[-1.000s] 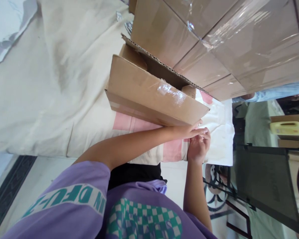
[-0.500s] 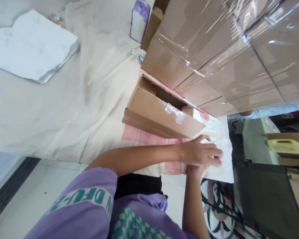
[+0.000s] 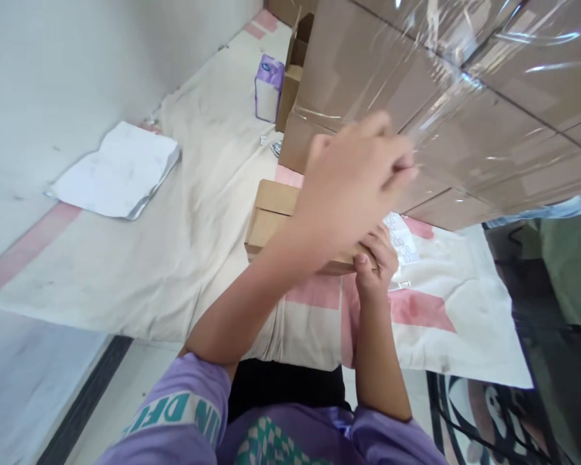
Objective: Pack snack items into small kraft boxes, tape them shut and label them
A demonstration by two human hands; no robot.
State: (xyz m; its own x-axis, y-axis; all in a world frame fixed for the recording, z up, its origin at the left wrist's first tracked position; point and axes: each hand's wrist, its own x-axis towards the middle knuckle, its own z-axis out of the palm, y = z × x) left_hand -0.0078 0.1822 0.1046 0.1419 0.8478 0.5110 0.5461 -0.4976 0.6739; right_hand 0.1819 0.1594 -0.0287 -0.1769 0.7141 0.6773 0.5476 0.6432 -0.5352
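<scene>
A small cardboard box (image 3: 266, 226) lies in front of me on the cloth-covered table, its top flaps now folded down. My right hand (image 3: 380, 258) grips the box's right end, thumb on the near edge and fingers over the top. Above the box is my left hand (image 3: 358, 168), slightly blurred, fingers curled in. Whatever may be between those fingers does not show. My left forearm and hand hide much of the box top. Beside the right hand, a white sheet with printed line drawings (image 3: 401, 239) lies partly behind the fingers.
A tall stack of cardboard boxes in clear film (image 3: 465, 129) rises close behind the box. At the back stand a purple-and-white pack (image 3: 270, 90) and an open carton (image 3: 290, 90). White crumpled packaging (image 3: 116, 171) lies to the left by the wall. The table's front edge is near my body.
The box's raised flap has gone down and its top is closed. My left hand has risen from the right side to over the box; my right hand has come up onto its end.
</scene>
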